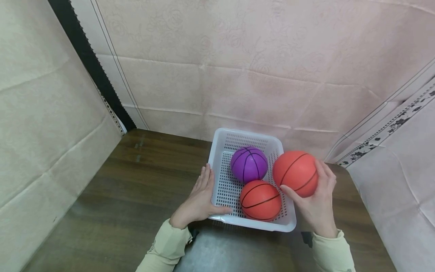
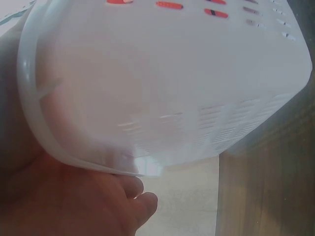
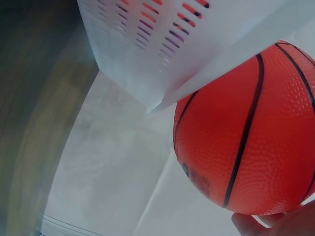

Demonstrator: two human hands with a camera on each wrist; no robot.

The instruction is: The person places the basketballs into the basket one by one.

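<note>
In the head view, a white plastic basket (image 1: 249,223) with slotted walls stands on the wooden table. Inside it are a purple ball (image 1: 249,164) with black lines and, nearer the front, an orange-red toy basketball (image 1: 260,200). My left hand (image 1: 200,198) rests at the front left corner, fingers straight along the left side and thumb over the front rim. My right hand (image 1: 317,204) grips a second orange-red toy basketball (image 1: 295,173) between thumb and fingers, over the basket's right rim. From the right wrist, this held basketball (image 3: 246,132) overlaps the basket's rim.
Pale patterned cloth (image 1: 238,75) hangs behind the table, with more cloth on the left (image 1: 40,113) and right. Brown tabletop (image 1: 136,196) extends to the left of the basket. A grey shiny patch (image 1: 234,253) lies in front of it.
</note>
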